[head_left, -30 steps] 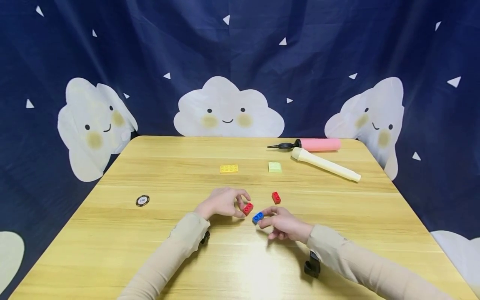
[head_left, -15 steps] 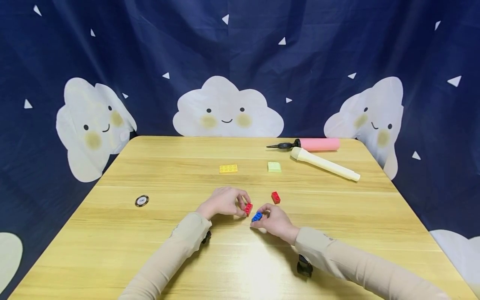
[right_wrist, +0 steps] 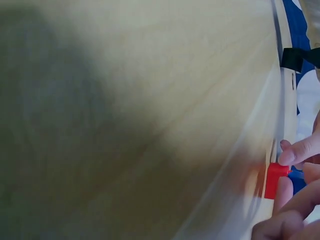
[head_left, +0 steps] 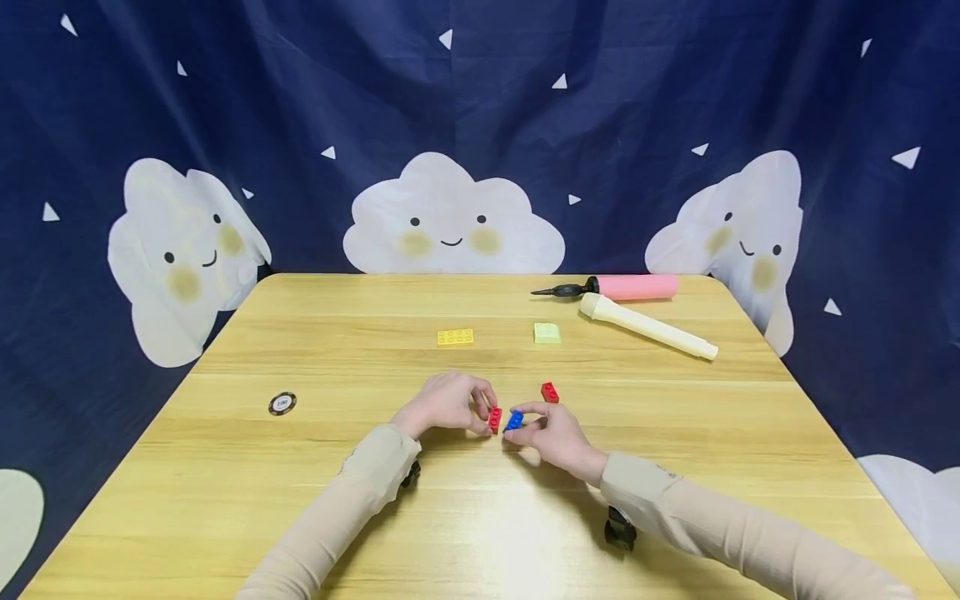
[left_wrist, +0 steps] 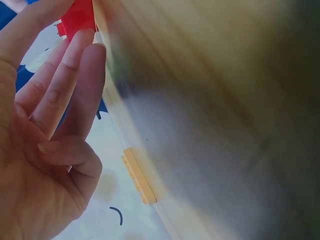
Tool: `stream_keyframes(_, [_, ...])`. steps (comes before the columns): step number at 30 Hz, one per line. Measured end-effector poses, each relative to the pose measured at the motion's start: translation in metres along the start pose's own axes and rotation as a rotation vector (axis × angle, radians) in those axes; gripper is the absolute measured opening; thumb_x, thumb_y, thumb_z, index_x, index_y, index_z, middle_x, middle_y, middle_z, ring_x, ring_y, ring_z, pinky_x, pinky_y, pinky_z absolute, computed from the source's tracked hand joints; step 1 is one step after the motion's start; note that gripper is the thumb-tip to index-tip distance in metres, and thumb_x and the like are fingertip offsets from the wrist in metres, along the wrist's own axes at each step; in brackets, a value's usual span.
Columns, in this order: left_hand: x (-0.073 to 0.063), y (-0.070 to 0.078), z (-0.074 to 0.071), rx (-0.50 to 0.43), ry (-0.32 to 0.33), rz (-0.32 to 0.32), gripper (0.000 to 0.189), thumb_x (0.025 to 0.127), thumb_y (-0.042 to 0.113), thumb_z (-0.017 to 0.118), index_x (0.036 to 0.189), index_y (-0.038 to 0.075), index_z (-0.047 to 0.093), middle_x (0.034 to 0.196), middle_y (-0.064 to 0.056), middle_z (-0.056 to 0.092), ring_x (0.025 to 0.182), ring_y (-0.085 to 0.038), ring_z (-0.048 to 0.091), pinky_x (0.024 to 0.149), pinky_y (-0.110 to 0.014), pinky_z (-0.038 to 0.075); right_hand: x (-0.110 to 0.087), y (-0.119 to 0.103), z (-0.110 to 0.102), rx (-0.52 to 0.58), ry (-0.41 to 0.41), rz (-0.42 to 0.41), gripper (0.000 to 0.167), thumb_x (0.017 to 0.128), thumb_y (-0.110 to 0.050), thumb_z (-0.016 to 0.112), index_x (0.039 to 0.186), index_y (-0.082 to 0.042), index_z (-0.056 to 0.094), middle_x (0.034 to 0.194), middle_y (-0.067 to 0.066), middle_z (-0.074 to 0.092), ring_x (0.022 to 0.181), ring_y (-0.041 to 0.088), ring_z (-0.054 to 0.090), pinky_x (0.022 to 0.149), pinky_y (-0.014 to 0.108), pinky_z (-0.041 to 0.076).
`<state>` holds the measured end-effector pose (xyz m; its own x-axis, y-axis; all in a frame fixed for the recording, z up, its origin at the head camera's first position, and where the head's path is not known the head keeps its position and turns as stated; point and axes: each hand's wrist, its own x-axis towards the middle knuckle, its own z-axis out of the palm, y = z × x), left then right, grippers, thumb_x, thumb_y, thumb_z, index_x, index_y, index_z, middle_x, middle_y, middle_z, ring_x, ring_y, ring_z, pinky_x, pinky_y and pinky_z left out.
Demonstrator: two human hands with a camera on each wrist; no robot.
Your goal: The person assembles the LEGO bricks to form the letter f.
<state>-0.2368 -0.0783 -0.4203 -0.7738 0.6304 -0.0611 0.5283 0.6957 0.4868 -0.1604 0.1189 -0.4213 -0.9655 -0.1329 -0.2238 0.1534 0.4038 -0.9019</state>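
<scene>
My left hand (head_left: 448, 403) pinches a red toy brick (head_left: 495, 420) between thumb and fingers, near the middle of the table. The same red brick (left_wrist: 80, 19) shows between the fingertips in the left wrist view. Facing it, my right hand (head_left: 557, 435) pinches a blue toy brick (head_left: 514, 421) by its ends. A small gap separates the two bricks in the head view. Just beyond the right hand, a second red brick (head_left: 550, 392) lies on the table. In the right wrist view, fingers partly hide a red brick and a blue piece (right_wrist: 297, 176).
Farther back lie a yellow brick (head_left: 455, 337) and a pale green brick (head_left: 547, 333). A pink pump (head_left: 636, 287) with a black nozzle and a cream microphone-shaped stick (head_left: 648, 327) lie at the back right. A poker chip (head_left: 282, 403) is at the left of the wooden table (head_left: 225, 500).
My right hand has taken a closer grip on the blue brick and moved it slightly away from me, turning it. The red brick in my left hand has turned a little more upright in view.
</scene>
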Motion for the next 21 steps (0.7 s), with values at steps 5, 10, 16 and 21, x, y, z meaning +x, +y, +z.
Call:
stream_keyframes(5, [0.000, -0.001, 0.000, 0.003, 0.009, -0.009, 0.033, 0.064, 0.034, 0.084, 0.093, 0.029, 0.069, 0.079, 0.020, 0.068, 0.067, -0.003, 0.053, 0.062, -0.026, 0.039, 0.004, -0.001, -0.003, 0.049, -0.053, -0.042, 0.048, 0.082, -0.013, 0.073, 0.126, 0.000, 0.058, 0.085, 0.014, 0.073, 0.041, 0.007, 0.042, 0.041, 0.020, 0.035])
stream_keyframes(10, [0.001, 0.000, 0.001, 0.015, 0.011, 0.000, 0.032, 0.063, 0.035, 0.084, 0.091, 0.030, 0.069, 0.079, 0.021, 0.068, 0.065, -0.004, 0.051, 0.059, -0.025, 0.037, 0.010, -0.003, -0.003, 0.070, -0.099, -0.066, 0.047, 0.081, -0.012, 0.073, 0.123, 0.001, 0.058, 0.083, 0.014, 0.072, 0.041, 0.007, 0.042, 0.042, 0.020, 0.036])
stream_keyframes(16, [0.002, 0.004, 0.003, 0.014, 0.011, 0.003, 0.031, 0.064, 0.035, 0.084, 0.090, 0.030, 0.069, 0.079, 0.022, 0.067, 0.070, -0.003, 0.053, 0.064, -0.026, 0.038, 0.015, -0.002, 0.000, 0.080, -0.098, -0.056, 0.045, 0.080, -0.010, 0.074, 0.121, 0.002, 0.059, 0.081, 0.008, 0.071, 0.043, 0.007, 0.043, 0.042, 0.019, 0.035])
stream_keyframes(21, [0.003, 0.004, 0.004, 0.014, 0.006, -0.005, 0.031, 0.064, 0.036, 0.084, 0.090, 0.031, 0.068, 0.079, 0.023, 0.067, 0.070, -0.002, 0.053, 0.065, -0.026, 0.038, 0.018, 0.001, 0.003, 0.021, -0.071, -0.064, 0.047, 0.080, -0.013, 0.076, 0.122, -0.001, 0.062, 0.081, 0.008, 0.072, 0.042, 0.007, 0.045, 0.041, 0.020, 0.036])
